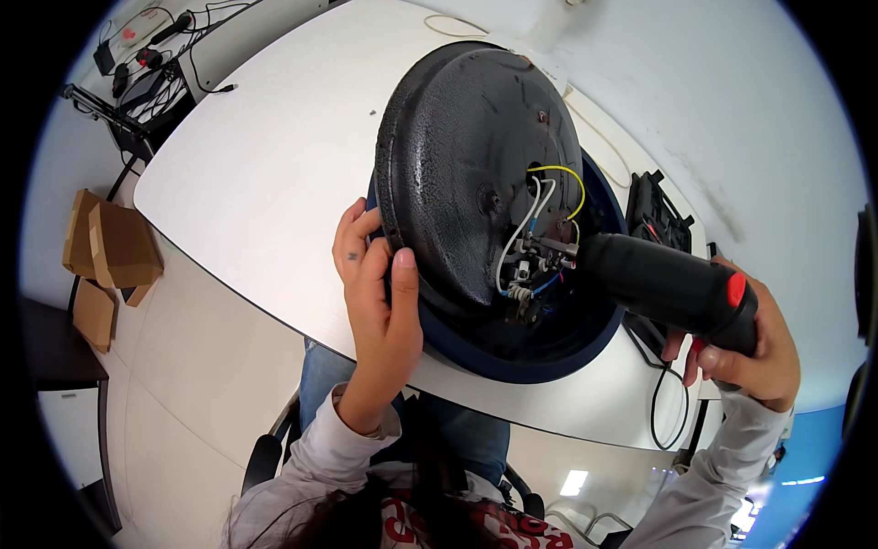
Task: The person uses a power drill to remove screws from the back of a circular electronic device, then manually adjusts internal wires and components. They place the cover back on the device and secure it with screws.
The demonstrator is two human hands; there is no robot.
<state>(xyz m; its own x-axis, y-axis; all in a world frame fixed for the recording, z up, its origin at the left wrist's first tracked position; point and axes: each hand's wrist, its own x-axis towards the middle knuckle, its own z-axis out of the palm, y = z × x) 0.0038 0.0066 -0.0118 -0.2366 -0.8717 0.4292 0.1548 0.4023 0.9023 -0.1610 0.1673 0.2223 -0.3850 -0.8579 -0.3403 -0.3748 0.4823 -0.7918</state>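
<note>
Both grip: left hand (380, 288) a dome (448, 165), right hand (766, 361) a drill (668, 281), axis pointing left.

Illumination is bright and largely even across the white table (265, 183), with specular highlights along the left flank of the black dome (439, 165) and a rectangular glare patch on the floor (574, 482) at the lower right. The interior of the blue basin (512, 371), near the centre of the frame, is dark and shows little detail. Fisheye distortion bows the table edge, a bluish fringe borders the black corners, and detail softens toward the rim.
</note>
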